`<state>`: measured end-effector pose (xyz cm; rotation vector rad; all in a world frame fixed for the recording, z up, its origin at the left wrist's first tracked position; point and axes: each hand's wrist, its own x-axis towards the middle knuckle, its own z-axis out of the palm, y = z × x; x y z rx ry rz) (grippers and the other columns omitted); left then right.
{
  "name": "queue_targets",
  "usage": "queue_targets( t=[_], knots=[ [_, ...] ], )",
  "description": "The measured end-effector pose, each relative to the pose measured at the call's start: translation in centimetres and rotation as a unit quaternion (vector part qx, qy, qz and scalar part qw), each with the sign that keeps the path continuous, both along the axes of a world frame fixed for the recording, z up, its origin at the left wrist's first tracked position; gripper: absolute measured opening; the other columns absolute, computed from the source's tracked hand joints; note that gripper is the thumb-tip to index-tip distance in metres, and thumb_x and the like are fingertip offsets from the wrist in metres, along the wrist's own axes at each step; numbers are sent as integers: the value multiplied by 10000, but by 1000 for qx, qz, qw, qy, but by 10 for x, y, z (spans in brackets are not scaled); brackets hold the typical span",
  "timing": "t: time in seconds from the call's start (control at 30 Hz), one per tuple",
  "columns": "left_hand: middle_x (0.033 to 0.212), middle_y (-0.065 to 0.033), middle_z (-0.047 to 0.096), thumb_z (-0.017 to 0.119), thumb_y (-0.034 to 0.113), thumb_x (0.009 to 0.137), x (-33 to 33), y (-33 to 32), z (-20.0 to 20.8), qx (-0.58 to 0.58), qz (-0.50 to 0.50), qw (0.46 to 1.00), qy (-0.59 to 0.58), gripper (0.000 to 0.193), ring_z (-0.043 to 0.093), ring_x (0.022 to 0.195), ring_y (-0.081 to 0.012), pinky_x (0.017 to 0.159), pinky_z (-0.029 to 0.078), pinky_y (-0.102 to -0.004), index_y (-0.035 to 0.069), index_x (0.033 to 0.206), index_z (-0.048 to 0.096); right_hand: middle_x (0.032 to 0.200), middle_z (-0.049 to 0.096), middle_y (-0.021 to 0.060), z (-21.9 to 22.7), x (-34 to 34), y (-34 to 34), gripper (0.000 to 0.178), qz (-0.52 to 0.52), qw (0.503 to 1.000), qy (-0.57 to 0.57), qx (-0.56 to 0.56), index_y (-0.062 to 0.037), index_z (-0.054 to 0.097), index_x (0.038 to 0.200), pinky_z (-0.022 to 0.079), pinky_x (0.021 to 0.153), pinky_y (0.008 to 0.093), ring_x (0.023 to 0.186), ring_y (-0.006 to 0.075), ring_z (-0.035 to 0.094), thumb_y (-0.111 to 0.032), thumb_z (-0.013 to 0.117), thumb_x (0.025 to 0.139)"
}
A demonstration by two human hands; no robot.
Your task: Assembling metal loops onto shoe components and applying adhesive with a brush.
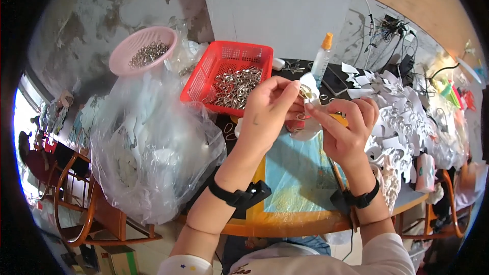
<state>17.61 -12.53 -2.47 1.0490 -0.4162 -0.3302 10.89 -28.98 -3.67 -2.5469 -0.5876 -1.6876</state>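
Over the middle of the table, my left hand [272, 107] pinches a small white flat piece [308, 79] between thumb and fingers. A thin metal ring [304, 91] shows at that piece, beside the fingertips. My right hand [350, 125] meets it from the other side, its thumb and index finger closed at the ring's lower edge. Exactly how ring and piece join is hidden by the fingers. Beneath the hands are a red object and a whitish rounded one, both partly covered. A blue mat [290, 173] lies below them on the table.
A red basket [192, 87] of metal rings or clasps stands behind my left hand; a pink basin [121, 62] holds more. Left lies a large clear plastic bag [147, 158]. An orange-capped bottle [321, 62], a phone [334, 81] and a white-piece heap [402, 117] are right.
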Motion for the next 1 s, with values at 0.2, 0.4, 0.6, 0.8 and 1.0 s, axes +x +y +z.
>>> queue_targets(
  t=[0.2, 0.4, 0.6, 0.8, 1.0],
  knots=[
    [927, -77, 657, 688, 126, 870, -11, 1, 5, 21, -28, 997, -70, 298, 627, 790, -95, 609, 533, -218, -16, 1092, 549, 876, 557, -14, 7, -3, -6, 411, 45, 996, 39, 73, -253, 735, 999, 359, 884, 428, 869, 230, 480, -88, 659, 630],
    [948, -123, 671, 674, 30, 850, -8, -3, -2, 38, -1, 999, -36, 348, 658, 866, -177, 749, 555, -302, -14, 1149, 502, 861, 566, 6, 18, -11, -9, 346, 126, 964, 161, 170, -198, 744, 998, 375, 821, 383, 840, 248, 481, -86, 727, 670],
    [944, -163, 673, 645, -13, 853, -16, -8, 0, 98, 1, 993, -67, 378, 675, 823, -202, 738, 559, -320, -4, 1175, 448, 885, 652, 16, 25, -8, -11, 309, 145, 978, 40, 144, -115, 681, 897, 469, 759, 359, 869, 245, 553, -157, 795, 613],
    [970, -177, 671, 643, -31, 847, -11, -11, -6, 91, -48, 991, -80, 361, 680, 848, -223, 734, 564, -327, -38, 1157, 459, 872, 648, -1, 19, 0, -21, 281, 125, 989, 54, 61, -107, 685, 873, 486, 811, 392, 862, 260, 568, -123, 768, 606],
    [952, -162, 678, 647, -37, 838, -16, -13, -8, 64, -45, 992, -95, 360, 672, 856, -195, 744, 559, -306, -47, 1158, 482, 776, 641, 44, 15, 6, -27, 243, 157, 976, 63, 136, -73, 675, 840, 520, 827, 402, 760, 244, 623, 10, 728, 618]
  ],
)
